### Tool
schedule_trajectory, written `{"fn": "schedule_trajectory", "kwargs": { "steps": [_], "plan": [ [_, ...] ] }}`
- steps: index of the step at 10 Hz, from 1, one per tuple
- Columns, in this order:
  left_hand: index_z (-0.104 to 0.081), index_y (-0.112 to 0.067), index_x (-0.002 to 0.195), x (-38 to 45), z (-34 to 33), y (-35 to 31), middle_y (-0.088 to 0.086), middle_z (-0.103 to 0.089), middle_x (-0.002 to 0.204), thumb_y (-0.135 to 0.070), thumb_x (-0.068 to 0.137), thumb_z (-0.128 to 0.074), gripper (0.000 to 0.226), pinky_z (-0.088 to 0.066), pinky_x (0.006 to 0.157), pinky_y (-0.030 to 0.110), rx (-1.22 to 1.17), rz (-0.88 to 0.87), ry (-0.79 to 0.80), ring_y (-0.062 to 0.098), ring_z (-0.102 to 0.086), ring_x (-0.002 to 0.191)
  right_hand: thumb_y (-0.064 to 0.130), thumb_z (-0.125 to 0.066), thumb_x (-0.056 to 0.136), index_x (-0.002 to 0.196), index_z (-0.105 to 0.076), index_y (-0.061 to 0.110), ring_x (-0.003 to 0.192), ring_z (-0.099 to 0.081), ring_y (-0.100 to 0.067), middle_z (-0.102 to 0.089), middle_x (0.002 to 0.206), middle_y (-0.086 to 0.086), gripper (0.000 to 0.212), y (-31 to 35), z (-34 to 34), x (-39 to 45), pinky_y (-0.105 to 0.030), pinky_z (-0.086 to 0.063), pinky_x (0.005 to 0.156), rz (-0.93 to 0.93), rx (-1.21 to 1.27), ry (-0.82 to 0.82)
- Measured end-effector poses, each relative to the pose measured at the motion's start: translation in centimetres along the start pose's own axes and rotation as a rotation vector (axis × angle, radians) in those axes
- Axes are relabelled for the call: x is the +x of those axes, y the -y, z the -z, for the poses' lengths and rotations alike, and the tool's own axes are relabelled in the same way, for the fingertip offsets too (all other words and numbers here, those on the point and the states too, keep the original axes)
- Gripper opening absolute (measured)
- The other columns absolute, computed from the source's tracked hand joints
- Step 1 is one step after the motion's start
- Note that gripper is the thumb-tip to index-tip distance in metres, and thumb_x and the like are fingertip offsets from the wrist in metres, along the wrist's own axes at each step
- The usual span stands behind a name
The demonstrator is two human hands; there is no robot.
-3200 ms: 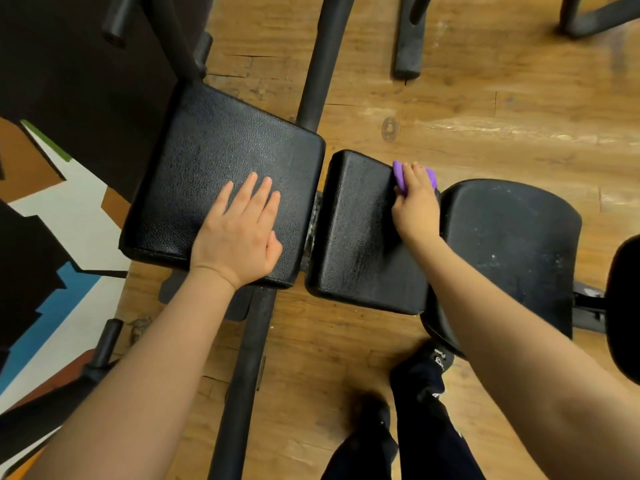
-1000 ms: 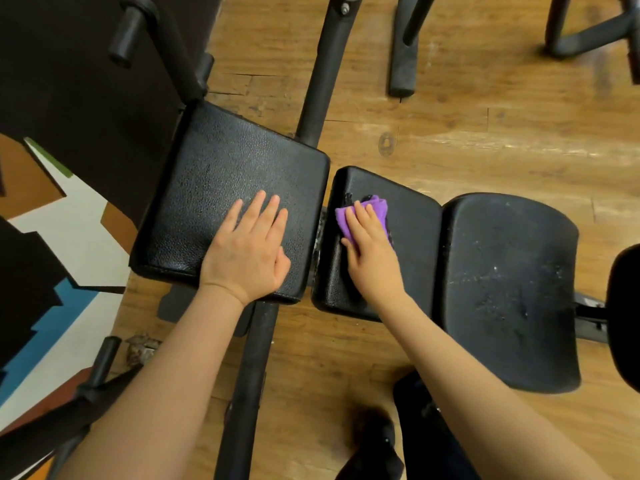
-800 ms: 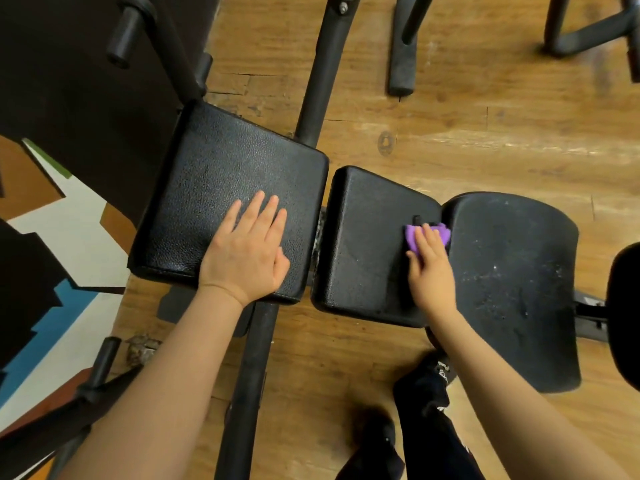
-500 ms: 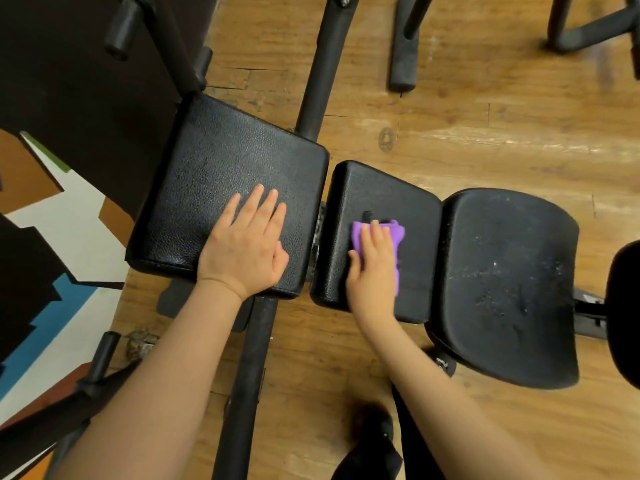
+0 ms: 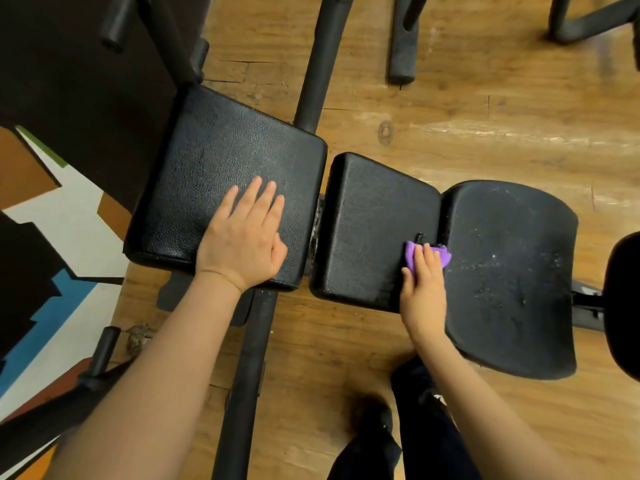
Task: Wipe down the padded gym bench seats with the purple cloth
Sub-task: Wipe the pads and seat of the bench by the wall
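While left hand (image 5: 242, 244) stays flat, purple cloth (image 5: 427, 255) slid right

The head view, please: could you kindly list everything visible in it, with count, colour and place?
Padded gym bench seats: three, black; large square one at left, smaller middle one, rounded one at right speckled with pale marks.
Purple cloth: one, on the middle seat's right edge.
Metal frame bars: several, black; under and beyond the seats.
Wooden plank floor: brown, beneath everything.
Painted patterned surface: white, brown, blue; far left.
Dark trouser leg and shoe: bottom centre.
Left hand: flat on the left seat.
Right hand: presses the cloth, no curled grip.
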State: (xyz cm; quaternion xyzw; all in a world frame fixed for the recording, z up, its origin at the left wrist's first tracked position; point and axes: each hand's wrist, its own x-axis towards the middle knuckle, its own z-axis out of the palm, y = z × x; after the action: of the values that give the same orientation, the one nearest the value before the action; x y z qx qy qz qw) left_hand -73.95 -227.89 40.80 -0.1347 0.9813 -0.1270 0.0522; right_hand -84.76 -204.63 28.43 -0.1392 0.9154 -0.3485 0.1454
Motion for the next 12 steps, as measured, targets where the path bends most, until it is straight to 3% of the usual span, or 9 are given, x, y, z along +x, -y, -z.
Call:
{"fn": "schedule_trajectory", "kwargs": {
  "steps": [1, 2, 4, 5, 6, 7, 8, 10, 12],
  "plan": [
    [-0.06, 0.001, 0.124, 0.0, 0.0, 0.0, 0.021, -0.056, 0.132, -0.027, 0.079, -0.035, 0.058, -0.027, 0.106, 0.048, 0.003, -0.001, -0.001, 0.037, -0.051, 0.125, 0.011, -0.046, 0.094, 0.137, -0.044, 0.001, 0.139, -0.027, -0.029, -0.036, 0.147, -0.015, 0.044, 4.3, -1.7, -1.9, -0.027, -0.012, 0.114, 0.081, 0.013, -0.023],
    [-0.06, 0.002, 0.124, 0.0, 0.1, -0.1, 0.021, -0.055, 0.132, -0.027, 0.079, -0.035, 0.059, -0.027, 0.105, 0.048, -0.001, -0.002, -0.003, 0.037, -0.051, 0.125, 0.022, -0.039, 0.09, 0.131, -0.05, -0.001, 0.134, -0.032, -0.027, -0.045, 0.14, -0.018, 0.048, 8.4, -3.4, -4.1, -0.03, -0.015, 0.112, 0.314, 0.033, 0.045],
    [-0.059, 0.002, 0.125, 0.0, 0.1, -0.1, 0.021, -0.054, 0.134, -0.027, 0.08, -0.035, 0.059, -0.027, 0.106, 0.049, -0.008, 0.0, -0.004, 0.037, -0.049, 0.126, 0.019, -0.042, 0.092, 0.13, -0.051, -0.001, 0.132, -0.036, -0.035, -0.047, 0.138, -0.019, 0.044, 7.1, -2.6, -3.9, -0.035, -0.02, 0.115, 0.618, -0.021, 0.139],
    [-0.059, 0.002, 0.125, 0.0, 0.2, -0.1, 0.021, -0.055, 0.134, -0.026, 0.08, -0.035, 0.058, -0.028, 0.106, 0.049, -0.012, 0.003, -0.001, 0.037, -0.049, 0.126, 0.025, -0.037, 0.098, 0.131, -0.049, -0.002, 0.135, -0.032, -0.029, -0.045, 0.139, -0.018, 0.045, 3.7, -1.6, -3.2, -0.031, -0.016, 0.117, 0.581, 0.0, 0.18],
    [-0.059, 0.002, 0.125, -0.1, 0.1, -0.1, 0.021, -0.055, 0.133, -0.027, 0.08, -0.035, 0.058, -0.028, 0.106, 0.049, -0.011, 0.007, -0.008, 0.037, -0.049, 0.126, 0.026, -0.039, 0.094, 0.131, -0.049, -0.001, 0.135, -0.028, -0.02, -0.044, 0.14, -0.016, 0.047, -0.6, -0.4, -2.7, -0.022, -0.013, 0.115, 0.331, 0.017, 0.094],
    [-0.059, 0.001, 0.124, -0.1, 0.0, -0.1, 0.021, -0.055, 0.133, -0.027, 0.08, -0.035, 0.057, -0.027, 0.106, 0.048, -0.012, 0.002, -0.018, 0.036, -0.05, 0.125, 0.013, -0.047, 0.095, 0.133, -0.047, -0.002, 0.136, -0.032, -0.03, -0.041, 0.143, -0.017, 0.041, -3.2, 0.6, -2.3, -0.026, -0.017, 0.114, 0.129, 0.001, 0.012],
    [-0.059, 0.002, 0.124, -0.1, 0.0, 0.0, 0.021, -0.055, 0.133, -0.027, 0.08, -0.035, 0.058, -0.027, 0.106, 0.048, -0.008, 0.0, -0.014, 0.037, -0.05, 0.126, 0.006, -0.05, 0.094, 0.137, -0.043, 0.0, 0.139, -0.027, -0.031, -0.035, 0.147, -0.014, 0.044, -1.4, -0.1, -2.5, -0.034, -0.016, 0.115, -0.026, 0.017, -0.015],
    [-0.058, 0.002, 0.125, 0.0, 0.1, -0.1, 0.021, -0.055, 0.133, -0.027, 0.08, -0.034, 0.059, -0.026, 0.106, 0.048, -0.01, 0.0, -0.006, 0.037, -0.049, 0.126, 0.027, -0.038, 0.093, 0.132, -0.048, -0.001, 0.136, -0.028, -0.027, -0.043, 0.142, -0.017, 0.05, 8.2, -3.3, -5.3, -0.03, -0.011, 0.114, 0.28, 0.073, 0.046],
    [-0.058, 0.003, 0.125, 0.0, 0.3, 0.0, 0.022, -0.055, 0.133, -0.027, 0.08, -0.035, 0.059, -0.025, 0.106, 0.048, -0.017, 0.002, -0.003, 0.037, -0.05, 0.125, 0.032, -0.04, 0.095, 0.131, -0.05, 0.0, 0.134, -0.033, -0.031, -0.047, 0.139, -0.017, 0.049, 7.8, -3.0, -3.5, -0.035, -0.019, 0.113, 0.632, -0.033, 0.128]
  ]
}}
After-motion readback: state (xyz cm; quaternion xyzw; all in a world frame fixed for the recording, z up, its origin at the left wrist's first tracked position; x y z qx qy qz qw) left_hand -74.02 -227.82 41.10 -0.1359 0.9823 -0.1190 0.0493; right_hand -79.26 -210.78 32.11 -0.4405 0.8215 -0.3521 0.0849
